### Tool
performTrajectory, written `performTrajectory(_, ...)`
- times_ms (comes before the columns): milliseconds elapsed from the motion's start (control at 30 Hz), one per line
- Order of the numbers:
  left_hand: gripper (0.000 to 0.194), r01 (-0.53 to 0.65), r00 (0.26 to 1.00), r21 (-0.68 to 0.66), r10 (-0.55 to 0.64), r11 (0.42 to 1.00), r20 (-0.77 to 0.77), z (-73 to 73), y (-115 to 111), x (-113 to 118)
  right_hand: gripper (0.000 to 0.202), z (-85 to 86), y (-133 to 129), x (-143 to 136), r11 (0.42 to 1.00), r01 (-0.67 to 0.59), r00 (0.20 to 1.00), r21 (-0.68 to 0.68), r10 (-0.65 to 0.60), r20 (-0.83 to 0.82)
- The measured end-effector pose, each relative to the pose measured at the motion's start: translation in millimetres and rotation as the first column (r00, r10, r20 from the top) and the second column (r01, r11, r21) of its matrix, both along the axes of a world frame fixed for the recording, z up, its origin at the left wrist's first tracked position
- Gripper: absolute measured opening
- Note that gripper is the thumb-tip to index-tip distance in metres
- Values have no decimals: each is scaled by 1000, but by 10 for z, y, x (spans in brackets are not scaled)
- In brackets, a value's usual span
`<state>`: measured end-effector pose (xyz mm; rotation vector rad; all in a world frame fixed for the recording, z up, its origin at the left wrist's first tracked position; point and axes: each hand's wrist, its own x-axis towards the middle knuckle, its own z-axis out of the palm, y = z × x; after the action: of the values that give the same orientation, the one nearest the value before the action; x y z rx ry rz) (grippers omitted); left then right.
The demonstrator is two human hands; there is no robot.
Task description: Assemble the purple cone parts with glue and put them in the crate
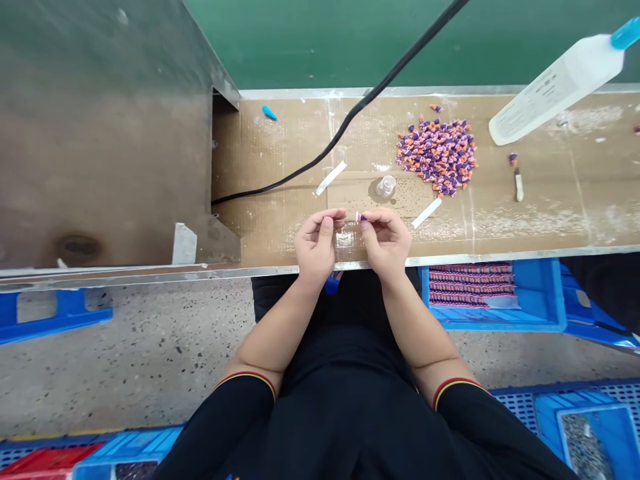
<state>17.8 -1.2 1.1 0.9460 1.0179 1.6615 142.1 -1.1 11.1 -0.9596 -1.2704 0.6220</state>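
One purple piece (363,217) in right hand (387,241) — fingertip pinch.

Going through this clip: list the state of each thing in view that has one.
Left hand: fingers together, nothing visibly held
Right hand: pinching a small purple piece
Purple-and-orange pieces: loosely heaped
White bottle: blue top fitted
Clear cup: resting on cardboard, contents unclear
Cardboard: glossy in patches, wet-looking
Blue crate: partly filled with rows
Black cable: slack, curved
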Motion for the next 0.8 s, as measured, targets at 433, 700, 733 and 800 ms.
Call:
performTrajectory(433, 30, 15, 998, 51, -12, 999, -60, -86, -51, -53, 14, 30, -42, 144, 999, -52, 974, 5, 50, 221)
performTrajectory(700, 21, 73, 987, 171, -46, 983, -154, -5, -68, -50, 11, 231, -10, 457, 971, -195, 893, -138, 234, 384)
performTrajectory(733, 19, 101, 982, 206, -64, 973, -180, 7, -77, -51, 8, 256, -24, 469, 958, -222, 911, -179, 269, 311)
performTrajectory(800, 15, 156, 971, 265, -99, 952, -216, 22, -101, -52, 5, 306, -58, 471, 938, -255, 930, -234, 304, 205)
